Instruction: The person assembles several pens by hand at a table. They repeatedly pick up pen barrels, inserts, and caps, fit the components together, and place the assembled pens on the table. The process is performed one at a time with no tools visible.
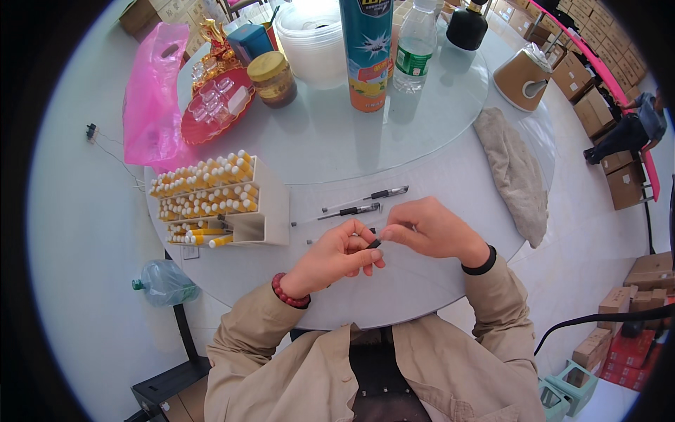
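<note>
While my left hand [337, 254] pinches black part [375, 244] above counter [422, 295], right hand [432, 228] sits narrowed at its upper end, can't tell if gripping; pens [349, 211] lie just beyond.

One left hand [341, 257] and one right hand [436, 228], one short black piece [374, 244], two gel pens [380, 194] in full view, one compartmented rack [274, 200] (its yellow-and-white sticks [240, 166] are too crowded to count), one spray can [367, 67], one small clear bottle [413, 60], one large water jug [167, 283], one yellow-lidded jar [273, 81], one red tray [204, 135], one pink bag [155, 91], one beige cloth [512, 172].
</note>
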The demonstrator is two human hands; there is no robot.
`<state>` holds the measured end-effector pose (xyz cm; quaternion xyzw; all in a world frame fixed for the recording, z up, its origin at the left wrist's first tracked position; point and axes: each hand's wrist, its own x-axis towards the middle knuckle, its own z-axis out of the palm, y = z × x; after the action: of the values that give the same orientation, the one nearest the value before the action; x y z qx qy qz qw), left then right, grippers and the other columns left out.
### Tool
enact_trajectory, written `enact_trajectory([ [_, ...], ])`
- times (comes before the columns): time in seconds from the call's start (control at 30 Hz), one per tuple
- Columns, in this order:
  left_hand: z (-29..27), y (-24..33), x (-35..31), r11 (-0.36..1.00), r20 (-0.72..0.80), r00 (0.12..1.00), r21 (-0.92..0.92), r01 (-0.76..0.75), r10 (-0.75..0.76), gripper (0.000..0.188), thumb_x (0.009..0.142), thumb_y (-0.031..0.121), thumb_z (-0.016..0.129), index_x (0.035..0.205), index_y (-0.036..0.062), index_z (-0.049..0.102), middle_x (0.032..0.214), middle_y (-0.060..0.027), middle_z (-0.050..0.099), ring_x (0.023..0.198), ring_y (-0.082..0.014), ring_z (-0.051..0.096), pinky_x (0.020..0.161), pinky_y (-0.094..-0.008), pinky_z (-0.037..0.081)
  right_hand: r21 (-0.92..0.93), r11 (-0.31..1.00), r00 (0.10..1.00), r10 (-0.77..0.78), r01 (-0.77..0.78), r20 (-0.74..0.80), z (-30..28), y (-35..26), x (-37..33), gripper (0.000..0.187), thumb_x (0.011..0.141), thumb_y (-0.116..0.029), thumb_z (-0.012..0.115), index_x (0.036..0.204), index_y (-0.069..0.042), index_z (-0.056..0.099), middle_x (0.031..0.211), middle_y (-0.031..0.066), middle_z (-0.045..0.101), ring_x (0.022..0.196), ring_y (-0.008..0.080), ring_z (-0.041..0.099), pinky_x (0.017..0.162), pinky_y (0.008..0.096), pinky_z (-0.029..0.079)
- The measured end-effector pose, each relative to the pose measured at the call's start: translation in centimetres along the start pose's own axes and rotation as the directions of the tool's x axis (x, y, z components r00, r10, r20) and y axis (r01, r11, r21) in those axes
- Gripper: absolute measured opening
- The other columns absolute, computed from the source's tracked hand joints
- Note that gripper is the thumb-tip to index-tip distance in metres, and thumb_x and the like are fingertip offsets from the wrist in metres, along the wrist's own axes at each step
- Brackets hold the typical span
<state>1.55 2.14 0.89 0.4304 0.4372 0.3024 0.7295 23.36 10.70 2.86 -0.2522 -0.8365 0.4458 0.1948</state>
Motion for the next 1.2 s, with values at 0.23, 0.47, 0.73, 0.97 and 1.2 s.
enact_trajectory([
  [0.23,0.0,-0.3,0.0,0.998,-0.039,0.998,0.036,-0.054,0.055,0.017,0.096,0.015,0.063,0.099,0.0039,0.051,0.090,-0.0088,0.071,0.071,-0.0071,0.062,0.055,-0.0211,0.042,-0.043,0.994,0.995,-0.098,0.097,-0.021,1.0,0.5,0.3,0.020,0.091,-0.016,0.066,0.078,-0.001,0.062,0.068,0.0102,0.060,0.057,0.0271,0.053,0.053,0.0344,0.041],
  [0.47,-0.1,-0.2,0.0,0.998,0.009,1.000,-0.054,-0.026,0.027,0.019,0.101,0.020,0.055,0.103,0.0011,0.056,0.089,-0.0101,0.070,0.069,-0.0085,0.063,0.055,-0.0214,0.043,0.062,0.991,0.993,-0.121,0.122,-0.012,0.6,0.3,0.1,0.012,0.089,-0.010,0.068,0.086,-0.001,0.061,0.072,0.0102,0.063,0.061,0.0272,0.058,0.056,0.0348,0.046],
  [0.73,0.0,0.0,0.0,0.999,-0.031,0.999,-0.045,-0.018,0.016,0.021,0.101,0.022,0.054,0.105,0.0025,0.060,0.087,-0.0032,0.063,0.067,-0.0070,0.058,0.054,-0.0206,0.043,0.274,0.956,0.994,0.098,-0.107,0.046,0.7,-0.1,0.1,0.008,0.090,-0.007,0.067,0.091,0.000,0.063,0.078,0.0076,0.067,0.067,0.0171,0.063,0.061,0.0286,0.049],
  [0.97,0.1,-0.3,0.0,0.993,-0.095,0.990,0.073,-0.097,0.104,0.020,0.100,0.021,0.056,0.104,0.0022,0.057,0.084,-0.0025,0.062,0.067,-0.0063,0.058,0.051,-0.0212,0.043,0.203,0.979,1.000,-0.002,0.004,-0.009,0.7,0.4,0.3,0.005,0.089,-0.004,0.066,0.092,-0.001,0.064,0.078,0.0076,0.067,0.070,0.0166,0.063,0.064,0.0278,0.050],
  [1.2,-0.6,0.3,-0.2,0.999,-0.012,1.000,-0.027,0.016,-0.017,0.021,0.100,0.021,0.055,0.107,0.0019,0.059,0.079,-0.0019,0.064,0.066,-0.0068,0.059,0.053,-0.0206,0.044,0.221,0.975,0.997,0.023,-0.007,-0.067,0.0,0.8,-0.1,0.011,0.085,0.003,0.067,0.094,-0.002,0.066,0.087,0.0066,0.067,0.078,0.0156,0.063,0.070,0.0276,0.049],
])
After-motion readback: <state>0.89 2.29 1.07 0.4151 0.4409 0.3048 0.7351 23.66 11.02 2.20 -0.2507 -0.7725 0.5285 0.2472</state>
